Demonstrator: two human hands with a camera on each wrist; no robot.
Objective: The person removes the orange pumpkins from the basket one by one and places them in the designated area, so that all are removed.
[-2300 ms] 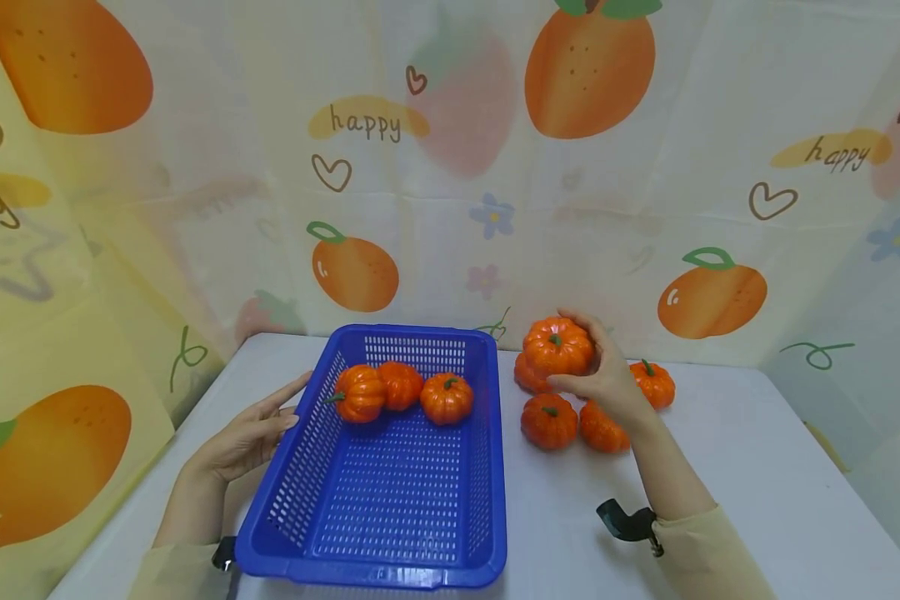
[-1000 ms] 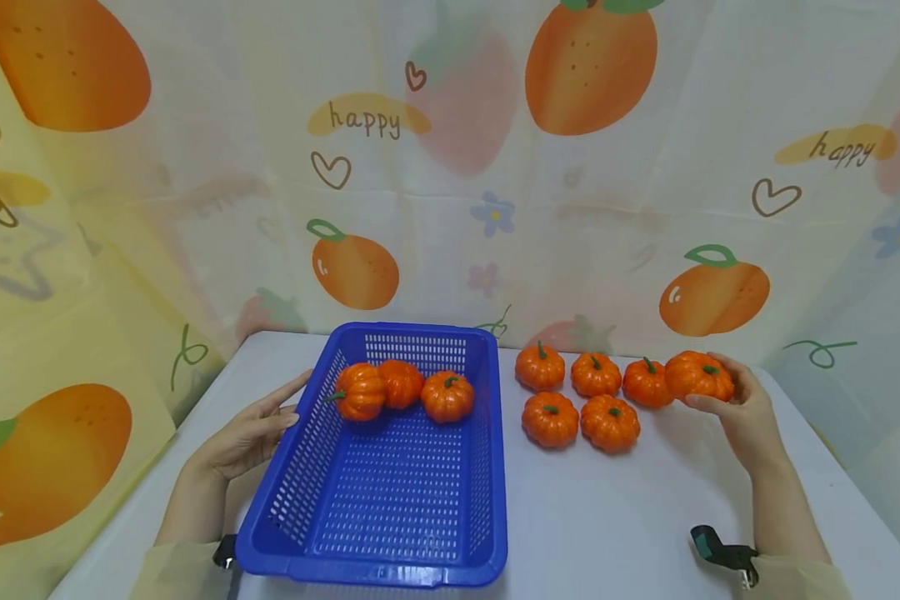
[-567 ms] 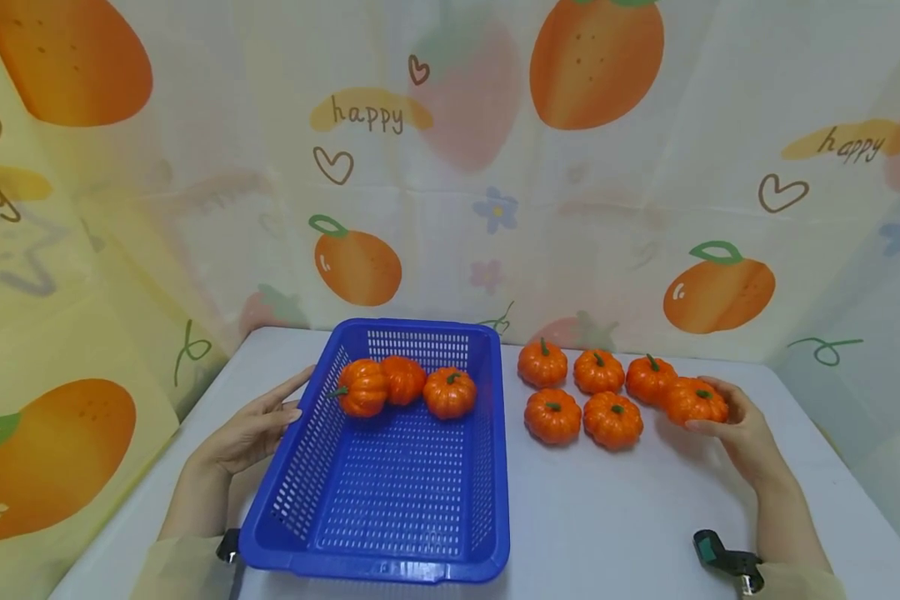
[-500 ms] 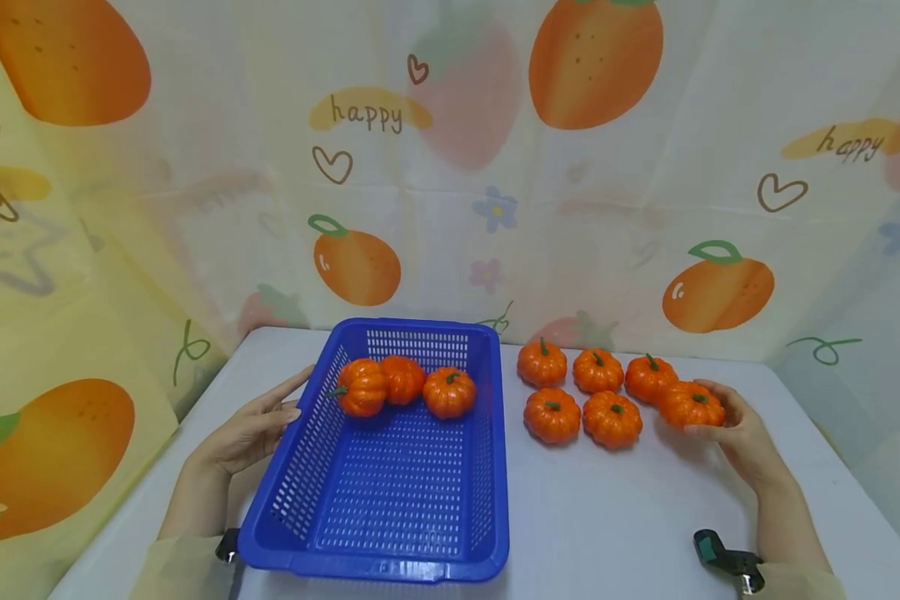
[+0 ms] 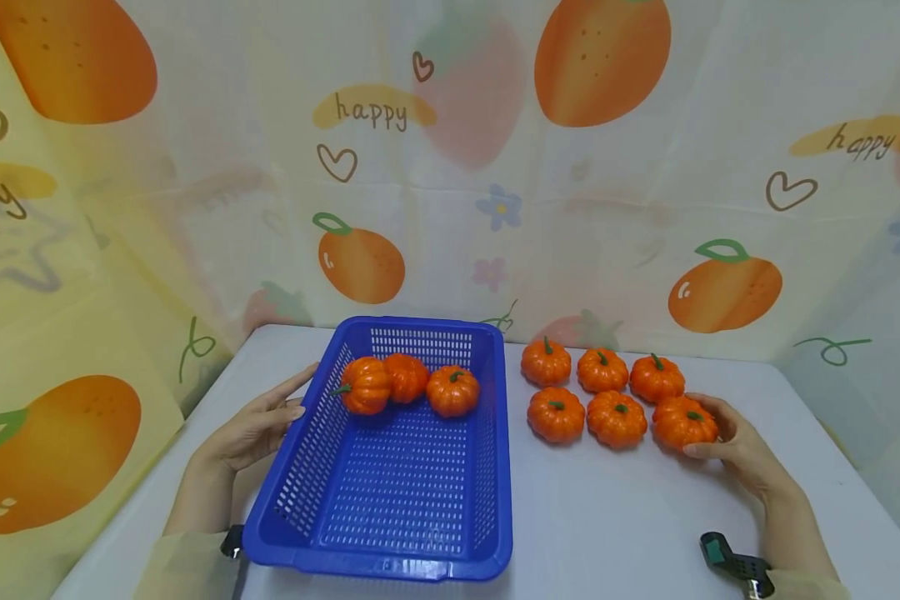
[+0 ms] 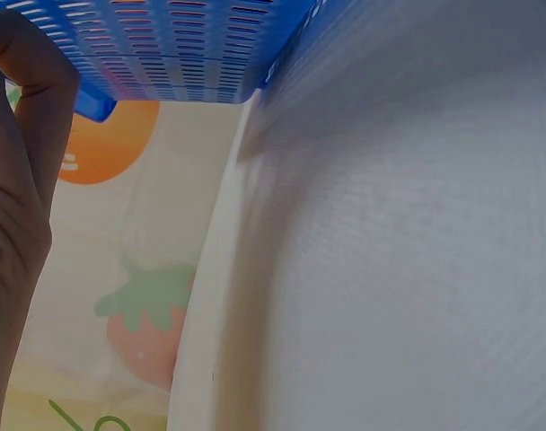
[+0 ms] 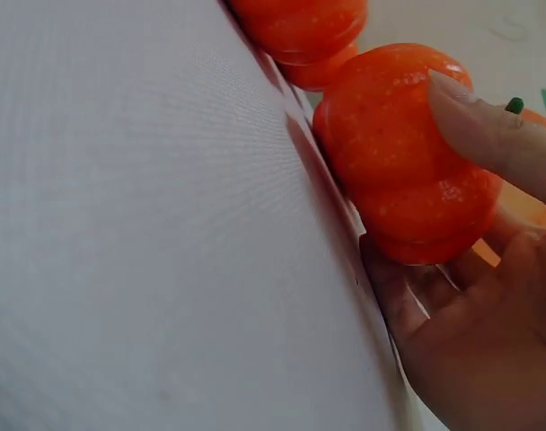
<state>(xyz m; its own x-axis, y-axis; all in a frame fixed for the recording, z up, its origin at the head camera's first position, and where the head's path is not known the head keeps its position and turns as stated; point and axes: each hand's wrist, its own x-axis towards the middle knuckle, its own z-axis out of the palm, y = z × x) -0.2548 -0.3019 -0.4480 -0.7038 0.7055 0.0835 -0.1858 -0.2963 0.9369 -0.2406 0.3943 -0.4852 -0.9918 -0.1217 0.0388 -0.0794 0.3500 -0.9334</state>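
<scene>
My right hand holds a small orange pumpkin by its right side, thumb in front and fingers behind. In the right wrist view, this pumpkin sits right at the tabletop, with the thumb across its upper part. It is the right end of the front row; several like pumpkins make two rows beside it. My left hand rests against the left side of a blue plastic basket, fingers extended along the rim. In the left wrist view, the hand is beside the slotted basket wall.
Inside the basket, 3 orange pumpkins lie toward the far end. The white table runs up to a patterned wall cloth at the back. A black camera mount sits on the right wrist.
My right hand has carried a pumpkin from above the pile to the right, then down to the front row's right end. My left hand and the basket have stayed put.
</scene>
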